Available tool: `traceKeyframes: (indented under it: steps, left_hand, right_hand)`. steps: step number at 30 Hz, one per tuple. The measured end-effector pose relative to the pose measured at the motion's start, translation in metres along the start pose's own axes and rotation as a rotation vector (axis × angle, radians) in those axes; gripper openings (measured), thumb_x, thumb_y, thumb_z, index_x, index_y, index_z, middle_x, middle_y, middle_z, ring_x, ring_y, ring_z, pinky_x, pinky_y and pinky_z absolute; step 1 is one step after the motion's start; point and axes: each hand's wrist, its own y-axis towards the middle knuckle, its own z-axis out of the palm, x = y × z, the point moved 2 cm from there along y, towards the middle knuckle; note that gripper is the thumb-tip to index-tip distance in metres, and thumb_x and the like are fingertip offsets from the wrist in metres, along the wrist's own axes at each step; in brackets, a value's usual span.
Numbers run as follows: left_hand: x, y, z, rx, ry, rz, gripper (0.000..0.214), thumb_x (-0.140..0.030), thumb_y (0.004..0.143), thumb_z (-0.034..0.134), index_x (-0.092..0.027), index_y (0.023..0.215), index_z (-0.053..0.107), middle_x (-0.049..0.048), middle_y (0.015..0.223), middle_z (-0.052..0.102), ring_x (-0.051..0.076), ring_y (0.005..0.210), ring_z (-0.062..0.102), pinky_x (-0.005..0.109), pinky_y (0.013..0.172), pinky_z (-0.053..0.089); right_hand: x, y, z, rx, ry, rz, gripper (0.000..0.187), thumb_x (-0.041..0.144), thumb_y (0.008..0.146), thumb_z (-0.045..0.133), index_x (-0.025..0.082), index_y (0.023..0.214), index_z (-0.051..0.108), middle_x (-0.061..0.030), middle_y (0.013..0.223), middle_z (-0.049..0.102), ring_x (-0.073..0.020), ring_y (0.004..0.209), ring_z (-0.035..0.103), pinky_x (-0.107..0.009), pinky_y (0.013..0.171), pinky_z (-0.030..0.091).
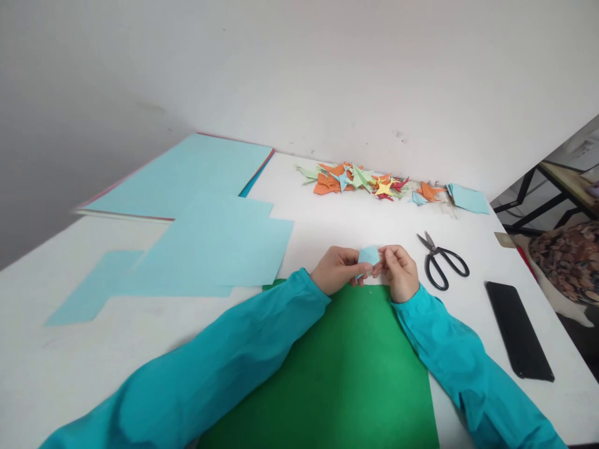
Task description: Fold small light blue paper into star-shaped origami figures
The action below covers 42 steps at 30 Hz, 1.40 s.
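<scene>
A small folded piece of light blue paper [369, 255] is held up between my two hands, over the far edge of a green sheet [355, 362]. My left hand [337, 269] is closed, pinching the paper's left side between thumb and fingers. On the other side, the thumb and fingertips of my right hand [399, 270] are pressed together at the paper's right edge. The fingers partly hide its lower part.
Black-handled scissors [440, 259] and a black flat case [518, 330] lie at right. Folded paper figures [360, 179] and a stack of blue squares [469, 198] line the wall. Cut blue sheets [206, 249] and large coloured sheets [187, 171] cover the left.
</scene>
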Motion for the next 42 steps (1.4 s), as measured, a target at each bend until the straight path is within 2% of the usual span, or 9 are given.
traceKeyframes:
  steps: [7, 24, 31, 37, 42]
  left_hand:
    - [0.0006, 0.0005, -0.0005, 0.028, -0.026, 0.034, 0.028, -0.036, 0.066, 0.063, -0.01, 0.058, 0.059, 0.0002, 0.048, 0.057, 0.008, 0.043, 0.051, 0.019, 0.042, 0.04]
    - [0.0043, 0.0007, 0.005, 0.061, 0.046, 0.052, 0.028, -0.036, 0.071, 0.058, -0.01, 0.065, 0.054, 0.0002, 0.053, 0.056, 0.008, 0.047, 0.052, 0.018, 0.042, 0.038]
    - [0.0033, 0.0, 0.0063, 0.13, 0.075, 0.108, 0.03, -0.04, 0.075, 0.054, -0.011, 0.067, 0.052, 0.0018, 0.056, 0.057, 0.008, 0.047, 0.051, 0.019, 0.043, 0.038]
    - [0.0031, 0.0009, 0.0058, 0.196, 0.061, 0.122, 0.034, -0.044, 0.075, 0.052, -0.01, 0.068, 0.052, 0.0031, 0.057, 0.057, 0.009, 0.048, 0.051, 0.02, 0.045, 0.037]
    - [0.0023, 0.0006, 0.0052, 0.136, 0.021, 0.091, 0.033, -0.043, 0.073, 0.055, -0.01, 0.066, 0.052, 0.0007, 0.053, 0.054, 0.008, 0.047, 0.05, 0.019, 0.043, 0.036]
  right_hand:
    - [0.0048, -0.0057, 0.0041, 0.058, -0.107, 0.083, 0.023, 0.039, 0.073, 0.061, 0.017, 0.067, 0.054, 0.0033, 0.05, 0.058, -0.0089, 0.044, 0.053, -0.022, 0.046, 0.044]
    - [0.0002, -0.0074, 0.0044, 0.069, -0.334, -0.051, 0.026, 0.04, 0.082, 0.049, 0.018, 0.068, 0.047, 0.0049, 0.049, 0.052, -0.0075, 0.039, 0.046, -0.02, 0.039, 0.036]
    - [0.0017, -0.0056, 0.0075, 0.158, -0.229, 0.052, 0.027, 0.041, 0.076, 0.057, 0.018, 0.067, 0.048, 0.0041, 0.047, 0.056, -0.0088, 0.039, 0.05, -0.02, 0.039, 0.039]
    - [0.0011, -0.0027, 0.0055, 0.161, -0.051, 0.19, 0.033, 0.044, 0.069, 0.063, 0.016, 0.059, 0.048, 0.0025, 0.045, 0.059, -0.0094, 0.033, 0.051, -0.019, 0.032, 0.04]
    - [0.0015, -0.002, 0.0035, 0.118, -0.014, 0.185, 0.031, 0.04, 0.069, 0.064, 0.016, 0.057, 0.048, 0.0027, 0.043, 0.059, -0.009, 0.029, 0.05, -0.018, 0.029, 0.037]
